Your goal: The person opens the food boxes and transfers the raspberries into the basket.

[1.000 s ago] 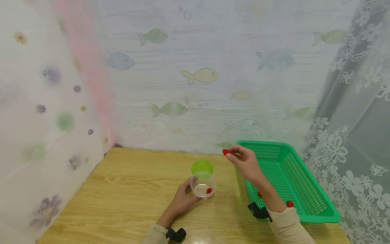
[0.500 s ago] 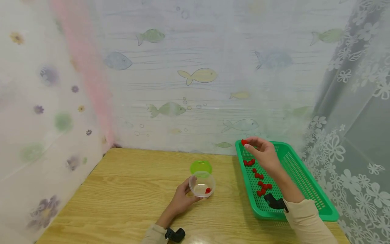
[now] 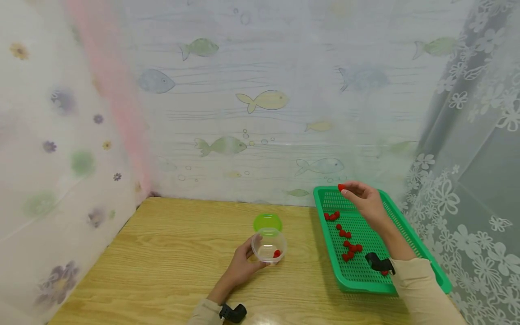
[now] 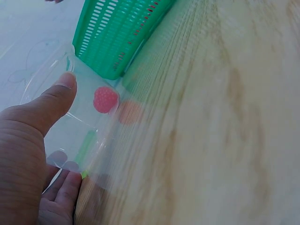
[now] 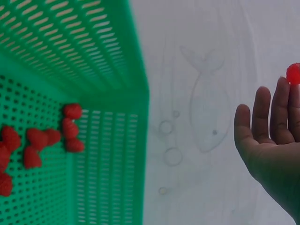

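Observation:
My left hand [image 3: 241, 266] grips a small clear plastic container [image 3: 260, 237] standing on the wooden table, thumb on one side and fingers on the other. Inside the container lies a red raspberry [image 3: 277, 253], seen through the wall in the left wrist view. Up over the far part of a green basket [image 3: 335, 266], my right hand [image 3: 369, 205] pinches another raspberry [image 3: 341, 187] at its fingertips. In the right wrist view that raspberry [image 5: 294, 73] is partly cut off by the frame's edge. More raspberries [image 3: 352, 248] lie scattered on the basket's floor, mostly along its left side.
Just behind the container a green lid [image 3: 266, 221] lies on the table [image 3: 183, 253]. The perforated basket takes up the table's right side, its walls raised all round. A fish-patterned curtain [image 3: 260, 171] hangs along the back edge, with other sheets at both sides.
My right hand has moved right, from beside the basket's left rim to above the basket, still pinching the raspberry. The raspberries on the basket floor have come into sight. The left hand stays put.

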A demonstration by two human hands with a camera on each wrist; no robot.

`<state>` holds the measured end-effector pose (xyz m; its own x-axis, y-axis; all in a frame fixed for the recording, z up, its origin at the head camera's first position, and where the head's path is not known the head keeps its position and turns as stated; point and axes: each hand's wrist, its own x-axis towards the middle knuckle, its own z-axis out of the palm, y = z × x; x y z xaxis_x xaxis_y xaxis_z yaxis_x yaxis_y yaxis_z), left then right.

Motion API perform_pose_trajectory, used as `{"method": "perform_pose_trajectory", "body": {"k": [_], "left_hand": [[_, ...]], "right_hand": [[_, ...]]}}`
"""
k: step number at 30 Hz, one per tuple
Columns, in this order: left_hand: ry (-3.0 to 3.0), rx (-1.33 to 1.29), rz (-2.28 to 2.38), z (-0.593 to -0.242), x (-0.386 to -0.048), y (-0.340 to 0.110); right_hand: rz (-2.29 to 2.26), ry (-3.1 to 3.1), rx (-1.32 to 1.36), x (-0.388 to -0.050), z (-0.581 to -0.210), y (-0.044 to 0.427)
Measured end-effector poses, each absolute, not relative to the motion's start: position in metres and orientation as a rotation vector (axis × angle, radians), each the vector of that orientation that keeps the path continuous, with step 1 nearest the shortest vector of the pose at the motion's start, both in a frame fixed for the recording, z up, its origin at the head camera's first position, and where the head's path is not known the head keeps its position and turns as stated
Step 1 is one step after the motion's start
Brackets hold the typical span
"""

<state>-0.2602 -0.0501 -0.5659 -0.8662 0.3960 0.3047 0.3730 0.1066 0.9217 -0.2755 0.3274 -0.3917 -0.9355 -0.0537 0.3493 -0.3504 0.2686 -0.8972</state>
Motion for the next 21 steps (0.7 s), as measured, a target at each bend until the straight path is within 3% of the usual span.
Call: {"method": "perform_pose_trajectory", "body": {"k": [21], "left_hand": [[2.29, 0.768, 1.969, -0.567, -0.261, -0.05]], "right_hand": [[1.642, -2.474, 0.333, -0.281, -0.413, 0.358]]}}
